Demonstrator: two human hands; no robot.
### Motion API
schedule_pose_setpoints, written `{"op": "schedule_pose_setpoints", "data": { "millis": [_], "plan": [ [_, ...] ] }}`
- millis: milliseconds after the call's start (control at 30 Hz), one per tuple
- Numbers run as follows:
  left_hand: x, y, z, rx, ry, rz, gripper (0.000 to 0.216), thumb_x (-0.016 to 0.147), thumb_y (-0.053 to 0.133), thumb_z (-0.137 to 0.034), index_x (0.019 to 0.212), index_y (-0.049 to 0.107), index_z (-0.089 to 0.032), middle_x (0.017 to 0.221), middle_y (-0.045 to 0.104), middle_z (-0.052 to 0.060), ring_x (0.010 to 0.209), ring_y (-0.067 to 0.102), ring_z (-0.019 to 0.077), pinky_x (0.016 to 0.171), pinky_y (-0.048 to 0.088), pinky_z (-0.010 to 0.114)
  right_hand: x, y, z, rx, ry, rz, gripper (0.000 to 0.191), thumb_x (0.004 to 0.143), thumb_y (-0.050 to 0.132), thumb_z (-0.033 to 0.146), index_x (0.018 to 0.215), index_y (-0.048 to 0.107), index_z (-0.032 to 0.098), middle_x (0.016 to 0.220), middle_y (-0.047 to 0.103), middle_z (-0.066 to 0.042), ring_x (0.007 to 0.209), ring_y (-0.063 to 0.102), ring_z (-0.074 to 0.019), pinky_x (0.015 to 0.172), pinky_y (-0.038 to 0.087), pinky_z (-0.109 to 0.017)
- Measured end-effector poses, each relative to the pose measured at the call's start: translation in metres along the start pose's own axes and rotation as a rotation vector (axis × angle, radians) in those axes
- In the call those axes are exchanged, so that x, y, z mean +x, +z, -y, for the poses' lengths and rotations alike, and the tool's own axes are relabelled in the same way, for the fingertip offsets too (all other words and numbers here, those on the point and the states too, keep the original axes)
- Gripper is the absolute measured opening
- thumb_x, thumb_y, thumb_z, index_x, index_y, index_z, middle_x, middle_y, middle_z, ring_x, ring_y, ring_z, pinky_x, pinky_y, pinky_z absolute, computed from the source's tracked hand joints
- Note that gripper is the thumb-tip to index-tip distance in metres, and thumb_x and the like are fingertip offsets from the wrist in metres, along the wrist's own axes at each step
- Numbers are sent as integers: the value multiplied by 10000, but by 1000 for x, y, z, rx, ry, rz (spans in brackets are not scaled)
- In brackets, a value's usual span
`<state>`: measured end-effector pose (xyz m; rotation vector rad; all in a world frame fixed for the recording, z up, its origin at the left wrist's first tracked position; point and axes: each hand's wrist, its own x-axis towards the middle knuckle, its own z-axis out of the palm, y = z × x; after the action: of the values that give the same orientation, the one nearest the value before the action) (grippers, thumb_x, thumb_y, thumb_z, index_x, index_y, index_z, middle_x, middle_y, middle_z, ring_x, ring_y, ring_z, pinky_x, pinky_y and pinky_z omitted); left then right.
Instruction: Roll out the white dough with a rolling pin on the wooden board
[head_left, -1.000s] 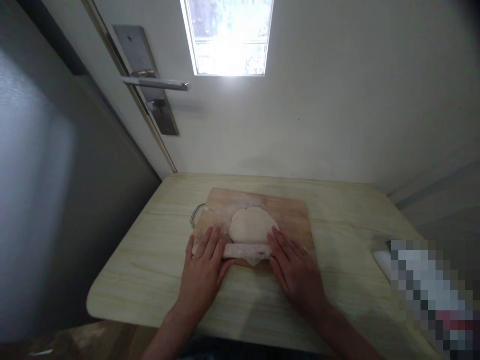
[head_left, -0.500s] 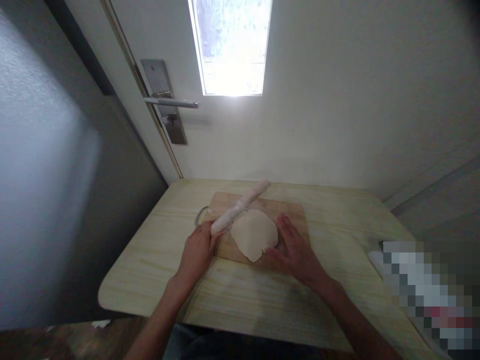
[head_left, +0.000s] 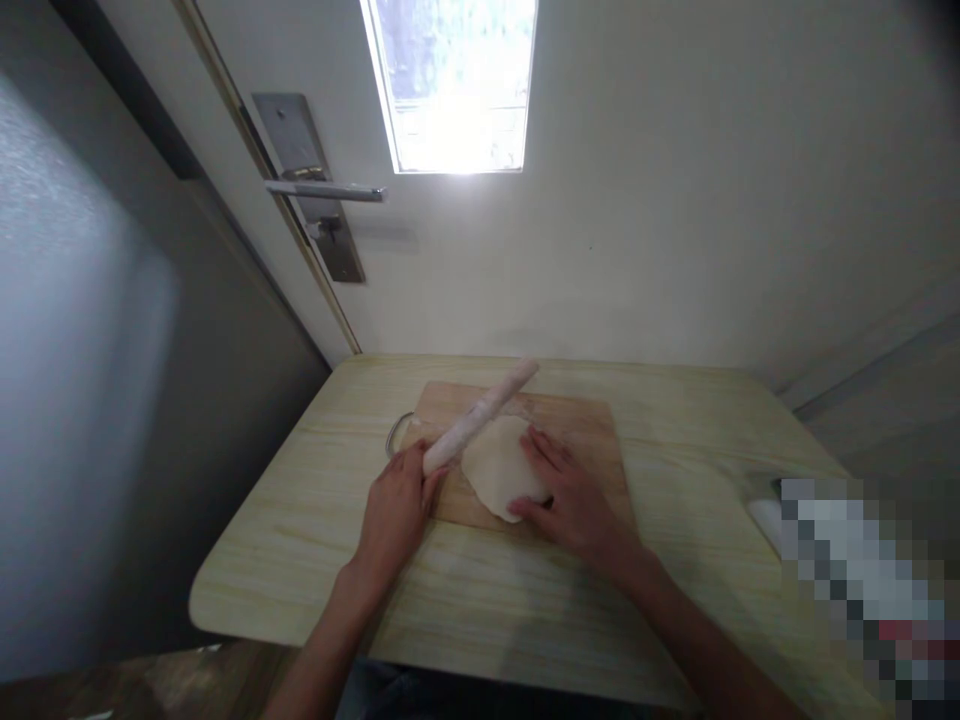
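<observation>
My left hand (head_left: 397, 500) is closed around the near end of a pale, flour-dusted rolling pin (head_left: 480, 418). The pin slants up and to the right, its far end past the back edge of a wooden cutting board (head_left: 592, 430). On the board lies a flat, roundish sheet of dough (head_left: 491, 465), just right of the pin. My right hand (head_left: 566, 500) rests on the dough's right part, thumb near its front edge and fingers stretched over its upper right. That hand hides the dough's right edge.
The board, with a metal ring handle (head_left: 397, 432) on its left, lies on a light wood-grain table (head_left: 300, 520). Behind the table stands a pale door with a lever handle (head_left: 330, 190) and a bright window pane (head_left: 457, 90). A blurred-out item (head_left: 855, 560) sits at the right edge.
My right hand has moved left from beside the dough onto its right part. My left hand still holds the rolling pin in nearly the same place. The view has shifted slightly.
</observation>
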<state>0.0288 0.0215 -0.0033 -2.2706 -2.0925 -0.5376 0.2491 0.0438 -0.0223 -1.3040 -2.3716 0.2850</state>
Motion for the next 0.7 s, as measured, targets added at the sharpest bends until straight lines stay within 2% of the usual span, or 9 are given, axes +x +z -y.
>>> {"op": "schedule_pose_setpoints", "data": {
  "millis": [200,300,400,533,700],
  "plan": [
    [-1,-1,-1,-1,9,1,329,842,334,-336,1059,423,-106,1013,580,115,913,557,229,718,445,328,-1,-2,-2,114,12,37,538,772,454,386,1253,336,177,1347,253,-99,1229,201,-203,962,263,-419],
    [-2,-1,-1,4,22,0,309,840,343,-327,1043,431,-111,1025,575,112,935,547,228,736,440,328,-1,-1,-2,172,16,36,491,778,457,351,1234,369,192,1343,261,-97,1228,204,-202,962,257,-428],
    [-3,-2,0,-14,7,13,309,842,340,-331,1043,432,-115,1010,582,105,922,554,217,738,439,323,1,0,-4,249,35,5,479,757,493,316,1212,401,198,1320,307,-99,1208,258,-203,956,266,-431],
    [-4,-2,0,-14,-27,32,324,842,342,-332,1057,434,-107,1001,585,105,900,563,209,731,440,315,4,-3,-8,333,87,-37,564,682,581,329,1202,417,183,1263,400,-105,1161,347,-213,952,279,-415],
    [-5,-1,0,15,1,16,341,840,342,-341,1054,444,-96,985,589,110,904,558,218,735,437,321,8,-11,-13,414,84,-7,500,719,544,305,1189,432,175,1238,435,-87,1147,366,-186,960,272,-381]
  ]
}}
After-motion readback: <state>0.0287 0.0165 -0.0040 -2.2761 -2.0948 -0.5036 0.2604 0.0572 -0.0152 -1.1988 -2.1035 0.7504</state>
